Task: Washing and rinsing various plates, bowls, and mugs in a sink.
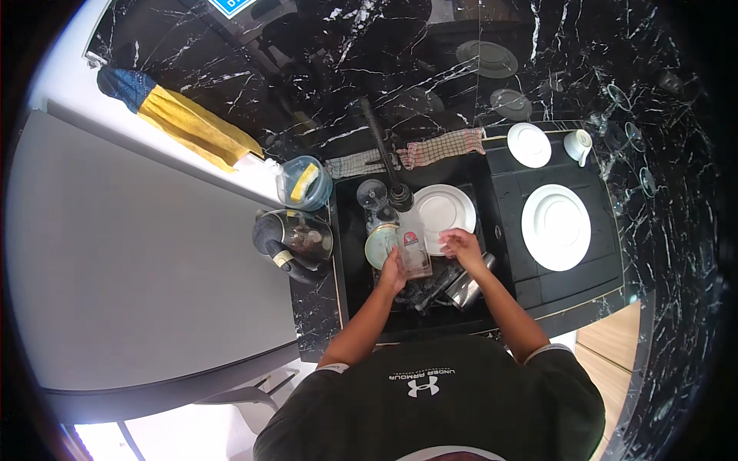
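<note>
My left hand (393,272) grips a clear glass mug (416,262) with a red mark on its side, tilted over the black sink (354,296). Just right of the mug, my right hand (461,245) is held with its fingers apart and nothing visible in them. Beyond it a white plate (447,203) lies in the sink. A pale green round dish (377,250) sits left of the mug, below a stemmed glass (372,194). Under my right forearm is a shiny metal vessel (466,290), partly hidden.
A black faucet (399,195) rises behind the mug. On the right drainboard stand a large plate (556,227), a small plate (529,146) and a cup (578,144), with stemmed glasses (647,181) beyond. Left are a sponge (305,181) in a tub and a glass-bodied kettle (309,237).
</note>
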A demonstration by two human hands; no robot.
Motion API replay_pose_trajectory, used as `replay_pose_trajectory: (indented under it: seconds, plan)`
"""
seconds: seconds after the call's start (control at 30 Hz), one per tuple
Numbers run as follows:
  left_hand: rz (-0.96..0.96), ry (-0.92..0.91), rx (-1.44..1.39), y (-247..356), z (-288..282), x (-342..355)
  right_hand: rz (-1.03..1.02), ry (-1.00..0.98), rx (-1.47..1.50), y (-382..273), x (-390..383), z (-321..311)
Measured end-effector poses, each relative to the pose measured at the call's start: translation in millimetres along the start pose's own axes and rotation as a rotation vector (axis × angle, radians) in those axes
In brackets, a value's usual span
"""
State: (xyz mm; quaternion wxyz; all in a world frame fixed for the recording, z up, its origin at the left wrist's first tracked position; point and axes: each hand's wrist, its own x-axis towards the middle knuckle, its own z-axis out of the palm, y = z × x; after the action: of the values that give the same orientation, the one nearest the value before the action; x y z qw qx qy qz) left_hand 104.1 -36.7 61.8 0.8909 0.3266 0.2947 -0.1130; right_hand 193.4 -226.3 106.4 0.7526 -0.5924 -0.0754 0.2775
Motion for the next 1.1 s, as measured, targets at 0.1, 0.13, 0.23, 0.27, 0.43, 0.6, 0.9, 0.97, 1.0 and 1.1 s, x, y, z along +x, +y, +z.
replay_pose_trajectory:
  seconds: [0.1,0.13,0.23,0.27,0.43,0.6,0.9,0.97,1.0,1.1]
  plan:
    - [-0.149,0.0,0.044,-1,-4,-16,0.01,-0.044,0.045,-8,31,21]
    - [-0.181,0.052,0.046,-2,2,-24,0.041,-0.057,0.065,-12,42,27]
    - [-0.242,0.162,0.053,-5,15,-42,0.28,-0.157,0.144,-6,83,38]
    - [-0.233,0.162,0.02,-9,10,-43,0.282,-0.171,0.144,-3,96,45]
    - [-0.161,0.071,-0.028,-15,-27,-39,0.513,-0.466,0.422,7,146,67]
    - [-0.172,0.039,0.008,1,5,-50,-0.054,-0.595,-0.483,16,179,28]
    - [-0.27,0.099,0.092,-5,4,-59,-0.644,-0.094,-0.947,-75,196,88]
    - [-0.333,0.089,0.074,-8,7,-60,-0.506,-0.238,-1.039,-69,207,96]
    - [-0.322,0.101,0.093,-10,10,-61,-0.406,-0.321,-1.105,-65,215,96]
    - [-0.294,0.127,0.126,-13,14,-66,-0.41,-0.284,-1.098,-47,230,94]
